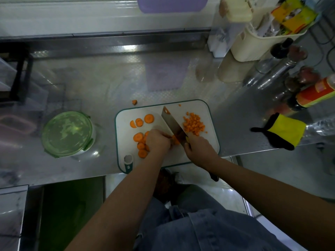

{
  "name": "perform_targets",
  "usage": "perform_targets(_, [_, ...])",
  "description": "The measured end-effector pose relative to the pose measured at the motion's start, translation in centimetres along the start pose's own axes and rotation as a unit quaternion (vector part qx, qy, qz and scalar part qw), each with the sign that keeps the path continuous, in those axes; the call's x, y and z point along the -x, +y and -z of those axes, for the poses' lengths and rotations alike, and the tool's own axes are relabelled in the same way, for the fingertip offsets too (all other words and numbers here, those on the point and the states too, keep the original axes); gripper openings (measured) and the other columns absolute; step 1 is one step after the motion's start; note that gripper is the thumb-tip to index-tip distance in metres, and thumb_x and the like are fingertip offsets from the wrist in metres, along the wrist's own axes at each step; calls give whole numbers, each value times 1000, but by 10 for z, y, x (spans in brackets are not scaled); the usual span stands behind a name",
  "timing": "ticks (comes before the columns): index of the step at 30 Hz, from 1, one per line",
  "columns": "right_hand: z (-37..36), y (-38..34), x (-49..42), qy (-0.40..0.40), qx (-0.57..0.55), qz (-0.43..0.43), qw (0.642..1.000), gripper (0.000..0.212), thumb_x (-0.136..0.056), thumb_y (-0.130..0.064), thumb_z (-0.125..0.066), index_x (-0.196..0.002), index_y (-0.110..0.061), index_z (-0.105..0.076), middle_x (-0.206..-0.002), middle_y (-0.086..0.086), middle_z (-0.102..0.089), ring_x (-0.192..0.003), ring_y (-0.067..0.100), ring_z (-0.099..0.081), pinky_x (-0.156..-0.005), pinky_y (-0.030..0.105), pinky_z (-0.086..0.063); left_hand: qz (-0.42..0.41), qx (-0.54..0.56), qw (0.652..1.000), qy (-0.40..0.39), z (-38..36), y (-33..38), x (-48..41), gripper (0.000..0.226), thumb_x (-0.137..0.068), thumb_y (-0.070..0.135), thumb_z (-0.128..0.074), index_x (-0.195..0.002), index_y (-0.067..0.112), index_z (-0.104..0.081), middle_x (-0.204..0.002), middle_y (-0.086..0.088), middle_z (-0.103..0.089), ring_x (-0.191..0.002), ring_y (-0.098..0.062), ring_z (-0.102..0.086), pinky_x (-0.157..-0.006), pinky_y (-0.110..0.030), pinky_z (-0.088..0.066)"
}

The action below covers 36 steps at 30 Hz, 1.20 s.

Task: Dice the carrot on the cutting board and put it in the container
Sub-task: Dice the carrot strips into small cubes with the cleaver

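Observation:
A white cutting board [203,109] with a green rim lies on the steel counter. Several round carrot slices [149,118] lie on its left half, and a heap of diced carrot [193,124] sits on its right half. My left hand [157,142] has curled fingers that hold carrot pieces [175,140] down against the board. My right hand [198,148] grips the handle of a cleaver [170,120], whose blade stands on the board right beside my left fingers. A round container with a green lid [67,133] stands left of the board.
One stray carrot bit [134,102] lies on the counter behind the board. A yellow and black glove [282,131] rests at the right. Bottles [315,93] and a cream basket [253,40] crowd the back right. A purple lid [172,4] sits at the back.

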State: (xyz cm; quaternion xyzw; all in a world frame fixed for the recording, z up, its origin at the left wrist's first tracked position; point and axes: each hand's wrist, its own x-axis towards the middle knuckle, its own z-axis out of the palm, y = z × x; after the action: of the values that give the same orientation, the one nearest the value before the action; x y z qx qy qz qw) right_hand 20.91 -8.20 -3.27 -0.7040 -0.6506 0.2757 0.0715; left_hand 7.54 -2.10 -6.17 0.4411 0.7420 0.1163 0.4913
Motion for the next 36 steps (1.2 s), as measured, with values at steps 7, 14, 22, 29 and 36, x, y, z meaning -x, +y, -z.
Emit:
perform_targets(7, [-14, -1, -1, 28, -2, -9, 1000, 30, -96, -18, -44, -123, -6, -47, -95, 18, -61, -84, 37, -58, -64, 38, -40, -4, -18, 1000, 17, -1, 0, 1, 12, -74, 28, -79, -74, 16, -76, -73, -2, -71, -69, -17, -66, -59, -28, -54])
perform_targets(14, [-3, -2, -1, 55, -37, 11, 998, 36, -95, -17, -47, -129, -3, -46, -83, 16, -62, -71, 32, -57, -58, 37, -41, 9, 5, 1000, 11, -2, -2, 0, 6, -75, 21, -79, -76, 16, -76, -80, -4, -73, -75, -19, -68, -70, -31, -58])
perform_targets(22, [1, 3, 7, 16, -6, 23, 1000, 23, -95, -18, -47, -114, -5, -50, -85, 15, -59, -75, 32, -55, -60, 30, -31, 30, 38, 999, 9, -3, -3, -2, 27, -73, 14, -79, -53, 24, -65, -67, 0, -69, -74, -21, -68, -74, -35, -59])
perform_targets(29, [-5, -1, 3, 11, -3, 5, 1000, 19, -95, -19, -46, -109, -7, -51, -86, 12, -58, -73, 28, -53, -60, 33, -37, 23, 27, 999, 6, -2, -3, -2, 19, -69, 18, -81, -56, 23, -69, -72, -4, -72, -72, -21, -69, -72, -36, -60])
perform_targets(36, [-20, -3, 2, 32, 5, 0, 999, 21, -95, -19, -45, -112, -8, -48, -90, 17, -61, -79, 37, -58, -60, 37, -41, 32, 26, 999, 32, -3, -2, 3, 10, -73, 24, -77, -72, 14, -75, -73, -7, -72, -70, -22, -69, -68, -37, -60])
